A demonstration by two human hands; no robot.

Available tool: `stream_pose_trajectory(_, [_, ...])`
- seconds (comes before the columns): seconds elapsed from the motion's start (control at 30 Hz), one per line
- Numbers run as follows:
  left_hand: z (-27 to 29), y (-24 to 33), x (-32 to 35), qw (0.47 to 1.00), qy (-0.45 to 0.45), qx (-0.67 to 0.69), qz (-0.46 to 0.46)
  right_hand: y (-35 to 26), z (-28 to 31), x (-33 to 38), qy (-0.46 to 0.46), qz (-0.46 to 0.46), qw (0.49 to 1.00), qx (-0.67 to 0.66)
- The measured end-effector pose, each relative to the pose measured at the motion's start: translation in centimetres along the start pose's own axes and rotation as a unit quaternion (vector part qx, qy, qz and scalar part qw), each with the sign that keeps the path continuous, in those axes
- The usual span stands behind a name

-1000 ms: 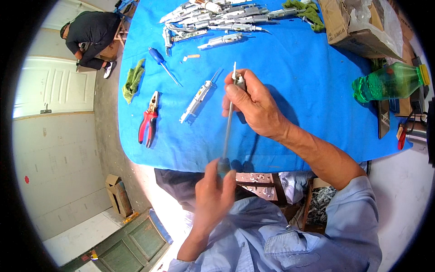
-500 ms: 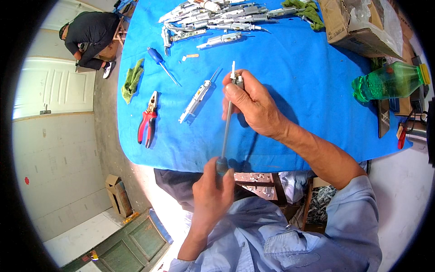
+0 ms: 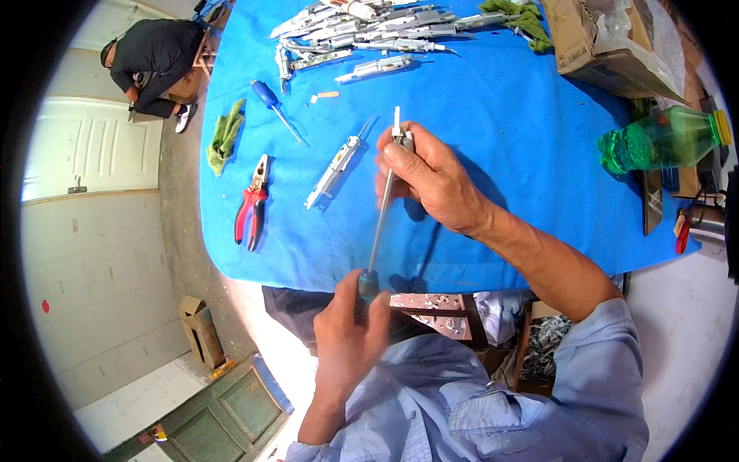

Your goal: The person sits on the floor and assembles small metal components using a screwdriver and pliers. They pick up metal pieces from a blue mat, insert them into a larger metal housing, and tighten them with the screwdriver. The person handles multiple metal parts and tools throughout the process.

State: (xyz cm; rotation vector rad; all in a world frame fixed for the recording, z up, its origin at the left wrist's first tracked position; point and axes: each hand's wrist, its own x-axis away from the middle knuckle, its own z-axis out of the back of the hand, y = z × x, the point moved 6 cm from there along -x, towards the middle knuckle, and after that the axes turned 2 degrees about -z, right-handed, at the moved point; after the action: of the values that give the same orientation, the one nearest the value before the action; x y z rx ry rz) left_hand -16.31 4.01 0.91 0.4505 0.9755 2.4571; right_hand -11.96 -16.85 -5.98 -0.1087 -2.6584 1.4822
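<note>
My left hand [image 3: 349, 339] is closed round the dark handle of a long screwdriver [image 3: 379, 231], just off the table's near edge. Its metal shaft runs up to my right hand [image 3: 431, 173], where the tip meets a small grey and white part [image 3: 399, 137]. Thumb and fingers of the right hand pinch that part, and much of it is hidden. To the left, on the blue cloth, lies a slim white and metal assembly [image 3: 336, 171] with a thin pointed end. Beyond it are a blue-handled screwdriver [image 3: 265, 95] and red and black pliers [image 3: 251, 208].
A heap of similar assemblies [image 3: 369, 31] covers the far side of the blue tablecloth [image 3: 493, 92]. Green rags [image 3: 225, 138], an open cardboard box [image 3: 585, 46] and a green bottle [image 3: 654, 138] stand or lie round the edges. Another person [image 3: 158, 65] sits bent over at far left.
My left hand has drawn slightly down and left with the screwdriver handle. The right hand and the small part have barely moved.
</note>
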Motion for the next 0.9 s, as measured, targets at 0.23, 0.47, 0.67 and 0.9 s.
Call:
stream_pose_trajectory(0.23, [-0.9, -0.5, 0.2, 1.0, 0.013, 0.006, 0.007, -0.1, -0.2, -0.1, 0.04, 0.022, 0.999, -0.001])
stream_pose_trajectory(0.47, [-3.2, -1.2, 0.2, 1.0, -0.001, -0.018, -0.009, -1.2, 0.0, 0.2, 0.043, 0.022, 0.998, 0.049])
stream_pose_trajectory(0.67, [-4.2, -0.7, -0.1, 1.0, 0.0, -0.024, 0.003, -0.8, 0.5, 0.0, 0.067, 0.045, 0.997, 0.0])
stream_pose_trajectory(0.9, [-5.3, 0.8, -1.1, 0.997, 0.005, -0.055, -0.048, -1.2, 1.1, 0.0, 0.108, 0.082, 0.989, -0.052])
